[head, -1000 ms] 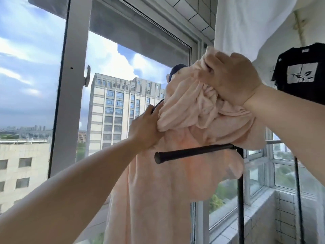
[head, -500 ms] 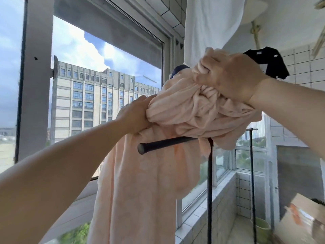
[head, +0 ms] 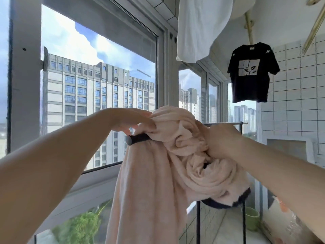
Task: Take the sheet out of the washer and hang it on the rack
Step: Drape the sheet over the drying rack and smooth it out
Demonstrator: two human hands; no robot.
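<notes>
A pale pink sheet [head: 151, 182] lies bunched over the black bar of the drying rack [head: 138, 139], with one long fold hanging straight down below the bar's near end. My left hand [head: 133, 120] grips the top of the bunch just above the bar's end cap. My right hand [head: 221, 140] is closed on the twisted wad of sheet to the right of the bar. A dark blue edge shows under the wad. The washer is out of view.
Large windows [head: 98, 88] run along the left with a tiled sill below. A white cloth [head: 202, 29] hangs overhead and a black T-shirt [head: 251, 73] hangs at the right by a tiled wall. The rack's far bar [head: 226, 123] and legs stand behind. A green bucket [head: 251, 219] sits on the floor.
Both hands have brought the bunched sheet down onto the bar. My right hand dropped from on top of the bundle to its right side. The view has shifted right.
</notes>
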